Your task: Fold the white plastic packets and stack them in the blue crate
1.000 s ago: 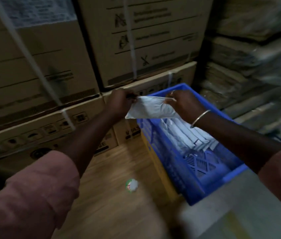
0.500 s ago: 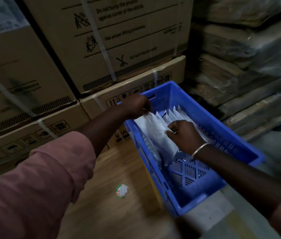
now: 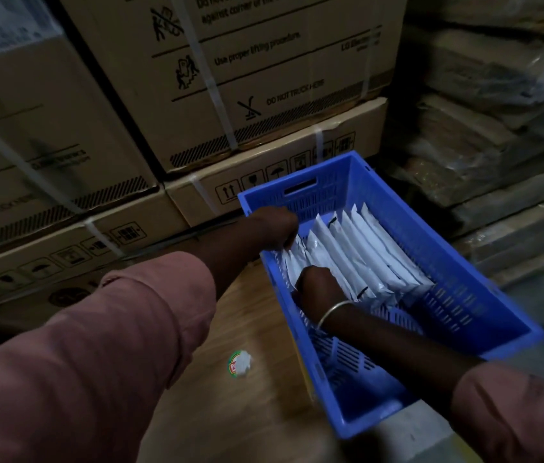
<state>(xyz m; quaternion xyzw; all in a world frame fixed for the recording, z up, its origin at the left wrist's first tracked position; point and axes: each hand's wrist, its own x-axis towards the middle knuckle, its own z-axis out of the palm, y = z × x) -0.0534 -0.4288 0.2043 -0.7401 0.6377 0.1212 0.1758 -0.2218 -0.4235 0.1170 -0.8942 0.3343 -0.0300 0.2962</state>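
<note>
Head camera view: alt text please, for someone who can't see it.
A person's left hand and right hand reach into a blue crate, the left gripping the far end of white packets standing on edge in a row, the right down among their near ends. Stacked cardboard boxes stand behind; a crumpled wrapper lies on the wooden surface beside it.

Glossy white plastic packets (image 3: 357, 259), perforated blue plastic crate (image 3: 457, 279), matt cardboard boxes (image 3: 263, 78).
</note>
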